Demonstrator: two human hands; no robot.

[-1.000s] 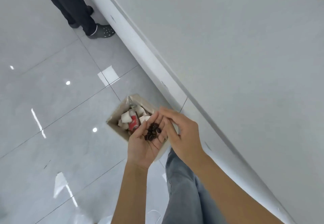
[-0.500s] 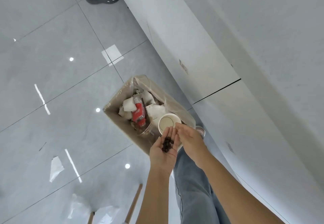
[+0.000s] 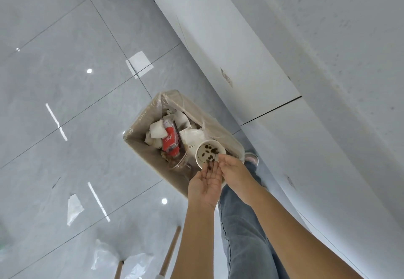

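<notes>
Left grip (image 3: 204, 183) wide, palm flat under dark oval beans (image 3: 210, 166) — right grip (image 3: 232, 169) loose beside, above a round paper cup (image 3: 201, 152)

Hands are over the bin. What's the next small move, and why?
Probably brush the right hand across the fingertips of the left hand, tilting the palm down: a few dark bits sit on those fingertips, right above the paper cup in the bin, where other bits already lie.

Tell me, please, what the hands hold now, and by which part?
Nothing is gripped. A few dark pieces lie loose on the open left hand, near its fingertips, over the bin; the right hand holds nothing visible.
</notes>
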